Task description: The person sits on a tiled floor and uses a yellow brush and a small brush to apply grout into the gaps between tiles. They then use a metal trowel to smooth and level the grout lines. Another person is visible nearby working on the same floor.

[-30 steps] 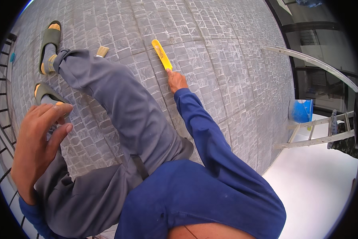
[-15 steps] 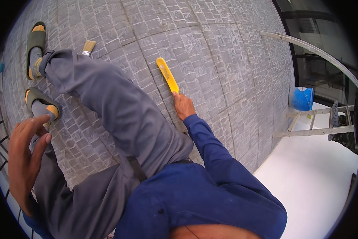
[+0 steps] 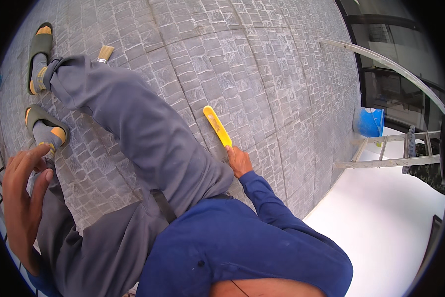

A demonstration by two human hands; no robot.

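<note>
Yellow flat tool [image 3: 217,126] out in front, the person beside me is set against a broad spread of grey stone-patterned paving [image 3: 222,59], its blocks edged with paler lines and crossed by long dark joints. Grey trousers [image 3: 148,133] take up the next largest share, both legs running toward the far left, and below them comes a loose dark blue shirt [image 3: 242,242]. On the right I see a smooth white surface [image 3: 380,213], dark-framed glass [image 3: 400,54] above it, and a metal ladder [image 3: 390,162] reaching in over the white area's upper edge. A blue bucket [image 3: 372,122] sits just above the ladder, beside the paving's right edge. At the far left are two olive slippers [image 3: 41,42], worn over grey socks [image 3: 41,133] with yellow parts. The left hand [image 3: 23,195] is raised near the lower leg, thumb well parted from the loosely bent fingers; I cannot tell whether its fingertips touch the sock behind them. The right hand [image 3: 239,161] is closed around the near end of the yellow tool, which slants up and leftward across the paving, right of the legs; whether it rests on the blocks I cannot tell. Smallest is a pale-bristled brush [image 3: 105,53], its bristles showing past the upper trouser leg, its handle hidden.
</note>
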